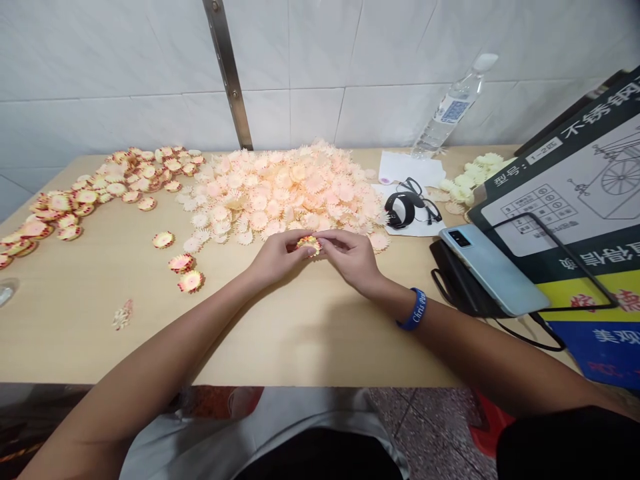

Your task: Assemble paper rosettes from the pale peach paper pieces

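A small round rosette (309,245), red and yellow with a toothed rim, is held over the table (100,333), just in front of the pale heap (285,190). No long axis is shown; its coloured face is tilted up toward the camera, with the exact angle hard to judge.

The rosette is pinched between the fingertips of both hands. The left hand (273,257) is closed on its left edge, the right hand (353,259) on its right, and the two hands nearly meet around it. Both palms are turned inward and down. The forearms run in from the lower corners, converging toward the centre.

A blue wristband (413,309) is worn on the right wrist.

Three loose rosettes (181,272) lie left of the left hand. Farther left, a spread of similar coloured rosettes (80,200) is laid along the table. Beyond the right hand are a black headset (403,208) on white paper (410,168) and a small pale heap (467,180). A phone (493,269) lies at the right, on a printed box (560,200). A plastic bottle (450,110) leans against the tile wall (100,67).
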A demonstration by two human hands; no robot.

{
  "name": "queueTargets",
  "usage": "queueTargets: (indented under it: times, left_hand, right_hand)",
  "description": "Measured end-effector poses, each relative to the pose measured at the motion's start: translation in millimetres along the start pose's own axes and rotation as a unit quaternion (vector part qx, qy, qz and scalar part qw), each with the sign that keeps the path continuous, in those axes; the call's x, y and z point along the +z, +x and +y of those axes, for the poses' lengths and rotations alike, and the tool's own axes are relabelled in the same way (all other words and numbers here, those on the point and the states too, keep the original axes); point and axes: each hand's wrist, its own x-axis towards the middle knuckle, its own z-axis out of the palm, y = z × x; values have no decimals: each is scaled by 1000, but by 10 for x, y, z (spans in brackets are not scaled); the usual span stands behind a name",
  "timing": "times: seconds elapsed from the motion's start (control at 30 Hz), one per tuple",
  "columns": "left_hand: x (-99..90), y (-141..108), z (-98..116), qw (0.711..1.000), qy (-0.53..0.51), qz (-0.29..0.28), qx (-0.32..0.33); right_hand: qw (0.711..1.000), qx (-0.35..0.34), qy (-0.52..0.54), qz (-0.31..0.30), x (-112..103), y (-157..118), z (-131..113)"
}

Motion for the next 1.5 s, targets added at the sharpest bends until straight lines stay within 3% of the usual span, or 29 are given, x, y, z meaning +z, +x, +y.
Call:
queueTargets:
  times: [0.13,0.3,0.47,0.7,1.0,1.17,1.5]
  left_hand:
    - [-7,15,45,991,-116,5,-59]
    - [-17,18,36,979,-189,-6,-81]
    - [-13,15,-2,974,-212,-35,-76]
    - [7,24,3,962,-262,-13,-76]
    - [10,-1,83,967,-207,10,-148]
    - [-3,21,60,973,-187,20,-134]
    - [27,16,-24,949,-303,32,-85]
  right_hand:
    - [997,-33,-65,19,-14,5,-61]
    - [999,22,-39,8,-28,44,-34]
    - [998,60,-1,9,-26,68,-28]
    - [997,73,3,4,-22,79,-38]
    - [997,76,5,2,-22,78,-23]
    - [997,74,2,1,-21,75,-13]
    - [997,72,-3,-8,-30,96,-18]
